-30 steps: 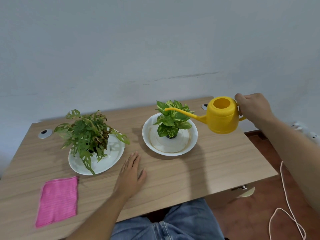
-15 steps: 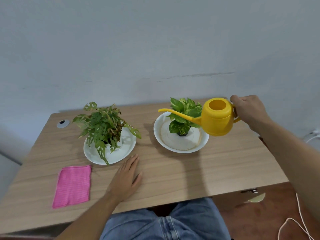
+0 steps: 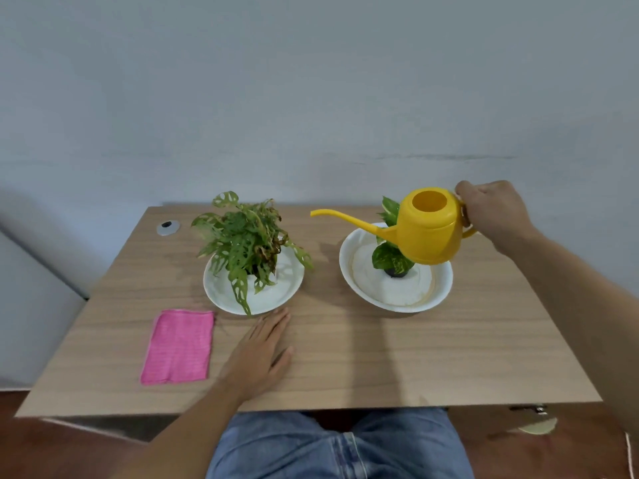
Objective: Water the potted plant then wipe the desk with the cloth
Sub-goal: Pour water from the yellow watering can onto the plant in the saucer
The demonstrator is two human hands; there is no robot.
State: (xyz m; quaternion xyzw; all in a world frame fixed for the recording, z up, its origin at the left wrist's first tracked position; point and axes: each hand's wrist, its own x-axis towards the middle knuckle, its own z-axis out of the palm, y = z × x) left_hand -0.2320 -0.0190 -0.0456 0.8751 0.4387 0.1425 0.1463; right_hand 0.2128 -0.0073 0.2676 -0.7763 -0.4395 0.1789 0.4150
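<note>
Two hands: right hand grips yellow watering can above right plant; left hand lies flat, released, on counter.

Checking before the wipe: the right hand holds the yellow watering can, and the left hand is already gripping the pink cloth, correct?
Not quite. The head view shows the left hand flat on the desk beside the pink cloth, not touching it. The right hand does hold the yellow watering can.

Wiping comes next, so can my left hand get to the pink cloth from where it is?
Probably yes. The left hand lies flat and empty on the desk, just right of the cloth, with only bare wood between them.
</note>
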